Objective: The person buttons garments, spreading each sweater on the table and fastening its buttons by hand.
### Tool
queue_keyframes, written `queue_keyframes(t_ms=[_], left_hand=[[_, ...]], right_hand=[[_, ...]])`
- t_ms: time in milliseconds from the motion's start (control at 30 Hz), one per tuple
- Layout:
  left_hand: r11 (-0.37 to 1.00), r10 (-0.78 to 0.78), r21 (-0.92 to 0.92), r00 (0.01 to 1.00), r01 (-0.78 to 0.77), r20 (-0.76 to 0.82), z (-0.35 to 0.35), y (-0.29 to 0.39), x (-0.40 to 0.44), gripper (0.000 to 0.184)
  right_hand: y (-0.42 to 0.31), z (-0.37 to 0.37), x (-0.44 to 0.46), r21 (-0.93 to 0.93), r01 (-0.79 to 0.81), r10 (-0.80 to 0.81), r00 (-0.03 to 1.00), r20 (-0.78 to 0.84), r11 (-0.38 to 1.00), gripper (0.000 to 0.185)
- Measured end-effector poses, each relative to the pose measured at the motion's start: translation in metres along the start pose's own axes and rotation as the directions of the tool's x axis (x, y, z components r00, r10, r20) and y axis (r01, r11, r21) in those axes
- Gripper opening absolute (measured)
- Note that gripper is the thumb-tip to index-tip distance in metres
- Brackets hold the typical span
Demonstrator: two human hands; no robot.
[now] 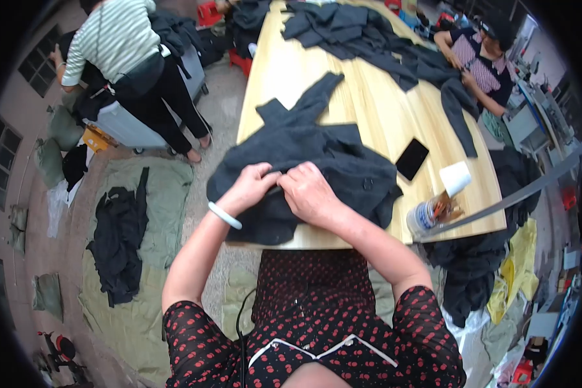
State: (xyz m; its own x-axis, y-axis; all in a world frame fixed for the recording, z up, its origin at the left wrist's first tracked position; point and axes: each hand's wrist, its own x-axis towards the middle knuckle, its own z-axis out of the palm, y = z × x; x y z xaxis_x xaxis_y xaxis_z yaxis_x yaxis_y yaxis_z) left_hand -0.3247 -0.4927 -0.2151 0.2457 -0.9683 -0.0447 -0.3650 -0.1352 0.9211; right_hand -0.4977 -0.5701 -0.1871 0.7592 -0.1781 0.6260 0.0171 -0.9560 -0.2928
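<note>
A dark garment point(330, 152) lies spread and rumpled over the near end of the wooden table point(362, 97), one narrow sleeve-like part stretching toward the far side. My left hand point(255, 185) and my right hand point(306, 191) meet on its near part, fingers closed on the dark cloth. Both thumbs and fingertips press together close to each other; whether anything small sits between them is hidden. A pale bangle point(224, 215) circles my left wrist.
A black phone point(412, 159), a white cup point(455, 177) and a jar of tools point(423, 218) stand right of the garment. More dark garments point(343, 32) cover the far table. One person point(119, 45) stands left; another point(482, 71) works at right. Dark cloth point(118, 242) lies on a floor sheet.
</note>
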Motion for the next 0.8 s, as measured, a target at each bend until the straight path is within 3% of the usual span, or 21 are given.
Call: queue_keyframes(t_ms=[67,300,400,467,533,600,667,800], left_hand=[[0.995,-0.039,0.092,0.999,0.039,-0.003,-0.002,0.031,-0.007,0.018],[0.99,-0.14,-0.027,0.989,0.141,0.043,0.002,0.024,-0.009,0.024],[0.987,-0.058,0.155,0.995,0.045,0.083,-0.002,0.03,-0.009,0.026],[0.921,0.118,0.368,0.992,-0.127,0.049,0.002,0.019,-0.007,0.028],[0.886,0.147,0.438,0.988,-0.154,0.051,0.004,0.025,-0.012,0.029],[0.894,0.035,0.44,0.992,-0.085,0.12,0.003,0.039,-0.017,0.029],[0.818,0.164,0.532,0.975,-0.218,0.148,0.004,0.041,-0.027,0.027],[0.783,0.156,0.589,0.98,-0.201,0.127,0.016,0.024,-0.026,0.026]], right_hand=[[-0.002,-0.001,0.004,0.007,-0.017,0.017,1.0,-0.013,1.0,0.011],[-0.002,0.002,-0.003,-0.035,-0.126,0.124,0.991,-0.046,0.991,0.014],[-0.001,0.001,-0.005,-0.1,-0.128,0.124,0.991,-0.045,0.987,0.012],[0.002,0.005,-0.008,-0.155,-0.118,0.122,0.992,0.017,0.981,0.011],[0.006,0.008,-0.009,-0.179,-0.1,0.108,0.993,0.037,0.979,0.01],[0.008,0.01,-0.01,-0.197,-0.085,0.093,0.995,0.032,0.977,0.009],[0.008,0.009,-0.008,-0.181,-0.069,0.08,0.995,0.056,0.981,0.008],[0.008,0.005,-0.009,-0.133,-0.095,0.113,0.984,0.139,0.987,0.01]])
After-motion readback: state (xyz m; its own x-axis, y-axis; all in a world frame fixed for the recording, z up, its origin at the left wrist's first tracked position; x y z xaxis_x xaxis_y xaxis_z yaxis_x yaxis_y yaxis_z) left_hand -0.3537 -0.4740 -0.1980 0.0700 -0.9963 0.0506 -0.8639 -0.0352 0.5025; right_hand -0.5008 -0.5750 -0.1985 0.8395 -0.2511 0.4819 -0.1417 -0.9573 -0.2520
